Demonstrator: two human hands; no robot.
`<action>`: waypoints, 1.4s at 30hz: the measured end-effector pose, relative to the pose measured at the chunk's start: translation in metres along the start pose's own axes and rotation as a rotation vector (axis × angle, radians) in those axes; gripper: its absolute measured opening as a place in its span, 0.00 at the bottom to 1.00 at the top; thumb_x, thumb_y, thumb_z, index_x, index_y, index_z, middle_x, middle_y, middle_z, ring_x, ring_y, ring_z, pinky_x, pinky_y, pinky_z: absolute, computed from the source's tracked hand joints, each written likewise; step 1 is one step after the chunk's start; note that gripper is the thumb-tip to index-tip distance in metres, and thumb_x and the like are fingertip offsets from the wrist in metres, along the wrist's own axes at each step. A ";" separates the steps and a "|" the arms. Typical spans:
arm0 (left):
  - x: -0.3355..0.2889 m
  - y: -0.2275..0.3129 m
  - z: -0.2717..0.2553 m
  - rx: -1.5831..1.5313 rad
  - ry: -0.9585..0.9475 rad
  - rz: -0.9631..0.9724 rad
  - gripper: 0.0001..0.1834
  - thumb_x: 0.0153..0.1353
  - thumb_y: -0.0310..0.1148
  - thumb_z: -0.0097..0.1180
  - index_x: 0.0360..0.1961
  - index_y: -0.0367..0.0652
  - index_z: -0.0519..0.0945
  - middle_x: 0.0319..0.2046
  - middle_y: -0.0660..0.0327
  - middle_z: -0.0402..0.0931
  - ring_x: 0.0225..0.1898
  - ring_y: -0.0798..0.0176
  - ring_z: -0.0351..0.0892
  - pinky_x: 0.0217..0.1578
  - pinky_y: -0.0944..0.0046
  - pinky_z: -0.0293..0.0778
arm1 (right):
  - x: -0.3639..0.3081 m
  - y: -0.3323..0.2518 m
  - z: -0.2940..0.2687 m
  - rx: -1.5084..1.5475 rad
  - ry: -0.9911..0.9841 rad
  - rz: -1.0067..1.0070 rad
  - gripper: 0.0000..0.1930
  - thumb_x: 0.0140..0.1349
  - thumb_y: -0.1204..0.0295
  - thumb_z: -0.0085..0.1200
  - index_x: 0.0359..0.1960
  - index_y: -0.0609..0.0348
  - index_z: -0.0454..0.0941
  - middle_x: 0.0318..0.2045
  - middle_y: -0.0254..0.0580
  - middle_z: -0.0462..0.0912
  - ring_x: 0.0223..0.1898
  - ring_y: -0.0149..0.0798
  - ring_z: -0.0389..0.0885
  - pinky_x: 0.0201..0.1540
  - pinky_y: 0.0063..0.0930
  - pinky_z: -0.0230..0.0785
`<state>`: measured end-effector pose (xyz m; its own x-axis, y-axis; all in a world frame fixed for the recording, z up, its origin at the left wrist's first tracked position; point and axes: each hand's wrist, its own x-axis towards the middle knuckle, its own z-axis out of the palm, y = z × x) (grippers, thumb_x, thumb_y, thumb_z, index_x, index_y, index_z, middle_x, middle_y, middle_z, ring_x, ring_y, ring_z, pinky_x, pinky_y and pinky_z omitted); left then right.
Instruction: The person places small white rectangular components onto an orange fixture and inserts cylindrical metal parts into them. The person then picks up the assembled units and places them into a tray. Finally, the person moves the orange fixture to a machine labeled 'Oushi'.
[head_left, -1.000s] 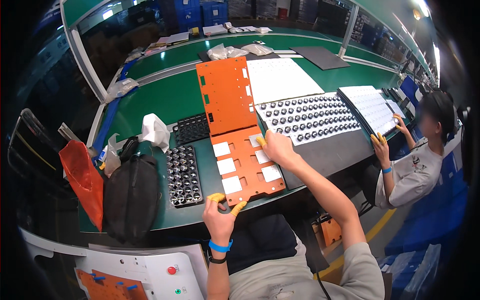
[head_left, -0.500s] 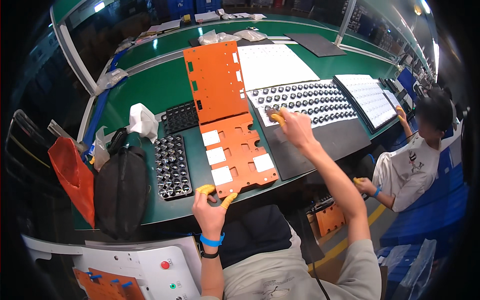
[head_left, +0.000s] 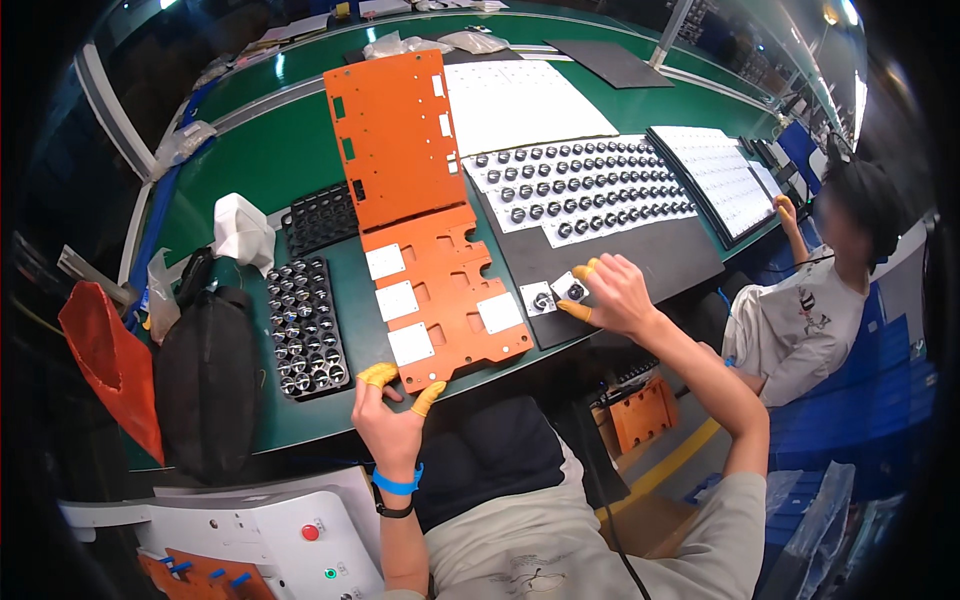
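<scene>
In front of me lies a hinged orange fixture (head_left: 460,352), its lid (head_left: 395,140) standing open behind. Several white square plates (head_left: 411,343) sit in its pockets. My left hand (head_left: 388,415), in yellow finger cots, grips the fixture's near left corner between thumb and fingers. My right hand (head_left: 615,297), also in yellow cots, pinches a white square piece with a black round part (head_left: 571,289) at the black mat's near left. A similar white piece (head_left: 538,299) lies beside it on the black mat (head_left: 640,270).
Rows of white squares with black round parts (head_left: 590,190) cover the mat's far side. A black tray (head_left: 308,330) of round parts stands left of the fixture, near a black bag (head_left: 208,380) and red pouch (head_left: 112,365). At right, a co-worker (head_left: 800,310) sits by white sheets (head_left: 710,175).
My right hand has come nearer from the rows, and two white pieces with black round parts now sit at the mat's near left. My left hand stays at the fixture corner. The view has shifted.
</scene>
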<state>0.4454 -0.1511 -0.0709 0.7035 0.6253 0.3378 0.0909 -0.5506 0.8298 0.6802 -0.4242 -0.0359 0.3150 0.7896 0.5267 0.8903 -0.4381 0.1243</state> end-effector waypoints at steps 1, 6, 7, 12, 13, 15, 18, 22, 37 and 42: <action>0.000 0.000 -0.001 0.002 -0.012 0.003 0.28 0.38 0.33 0.81 0.38 0.33 0.80 0.35 0.59 0.75 0.26 0.63 0.68 0.27 0.64 0.69 | 0.000 0.001 -0.003 0.013 -0.035 0.046 0.18 0.51 0.57 0.71 0.28 0.56 0.77 0.25 0.35 0.74 0.30 0.39 0.74 0.34 0.31 0.66; 0.000 -0.003 -0.001 0.019 -0.012 0.048 0.29 0.37 0.31 0.82 0.39 0.32 0.79 0.36 0.60 0.74 0.26 0.66 0.68 0.25 0.66 0.68 | 0.004 0.004 -0.003 0.112 -0.138 0.182 0.14 0.50 0.66 0.71 0.32 0.57 0.79 0.32 0.38 0.76 0.37 0.43 0.75 0.41 0.35 0.70; -0.001 -0.003 0.000 0.008 -0.012 0.036 0.29 0.37 0.31 0.82 0.39 0.32 0.79 0.36 0.60 0.74 0.27 0.66 0.68 0.25 0.67 0.68 | 0.008 0.005 -0.002 0.120 -0.112 0.180 0.14 0.50 0.67 0.70 0.34 0.57 0.79 0.34 0.39 0.77 0.38 0.44 0.75 0.43 0.36 0.70; 0.001 -0.002 0.000 -0.013 0.005 -0.014 0.29 0.36 0.38 0.83 0.36 0.33 0.80 0.34 0.58 0.76 0.24 0.62 0.68 0.28 0.62 0.71 | 0.039 0.015 0.016 0.131 -0.020 0.168 0.13 0.53 0.72 0.67 0.40 0.57 0.80 0.42 0.42 0.78 0.46 0.48 0.75 0.49 0.40 0.70; 0.001 -0.001 0.000 -0.010 0.003 -0.018 0.29 0.36 0.38 0.83 0.35 0.33 0.80 0.34 0.57 0.76 0.24 0.62 0.69 0.28 0.62 0.71 | 0.042 0.018 0.022 0.157 -0.044 0.197 0.13 0.53 0.72 0.67 0.40 0.57 0.81 0.44 0.43 0.78 0.48 0.48 0.74 0.51 0.41 0.69; 0.000 -0.001 -0.001 -0.009 -0.003 -0.031 0.29 0.36 0.38 0.83 0.35 0.33 0.80 0.35 0.57 0.76 0.24 0.61 0.69 0.28 0.62 0.71 | 0.048 0.023 0.031 0.172 -0.068 0.215 0.12 0.53 0.72 0.67 0.39 0.57 0.82 0.45 0.43 0.78 0.49 0.49 0.74 0.52 0.42 0.69; 0.001 -0.001 -0.001 -0.019 0.001 -0.029 0.29 0.36 0.38 0.83 0.35 0.33 0.80 0.35 0.57 0.77 0.24 0.61 0.69 0.28 0.62 0.71 | 0.051 0.032 0.041 0.154 -0.083 0.229 0.11 0.52 0.72 0.67 0.37 0.56 0.83 0.46 0.44 0.78 0.51 0.49 0.73 0.53 0.42 0.68; 0.000 -0.003 -0.001 0.000 -0.006 -0.030 0.29 0.36 0.38 0.83 0.35 0.33 0.80 0.35 0.57 0.77 0.24 0.61 0.70 0.28 0.62 0.71 | 0.051 0.036 0.044 0.117 -0.088 0.243 0.12 0.52 0.72 0.68 0.38 0.56 0.83 0.46 0.43 0.78 0.52 0.49 0.73 0.54 0.42 0.67; -0.001 -0.011 -0.001 -0.018 -0.009 0.030 0.29 0.37 0.33 0.82 0.38 0.32 0.79 0.37 0.60 0.75 0.26 0.67 0.67 0.22 0.69 0.65 | 0.062 -0.010 -0.002 0.210 -0.400 0.172 0.19 0.50 0.56 0.69 0.17 0.58 0.77 0.26 0.42 0.78 0.34 0.46 0.78 0.42 0.40 0.69; -0.001 -0.009 -0.001 -0.018 -0.018 0.022 0.28 0.37 0.33 0.82 0.38 0.33 0.79 0.37 0.60 0.75 0.26 0.68 0.67 0.22 0.69 0.65 | 0.052 -0.017 0.005 0.208 -0.389 0.124 0.16 0.50 0.60 0.68 0.20 0.58 0.78 0.25 0.43 0.76 0.34 0.47 0.77 0.43 0.40 0.68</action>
<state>0.4432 -0.1457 -0.0783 0.7177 0.6029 0.3484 0.0624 -0.5540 0.8302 0.6828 -0.3736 -0.0146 0.4878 0.8569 0.1666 0.8728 -0.4749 -0.1126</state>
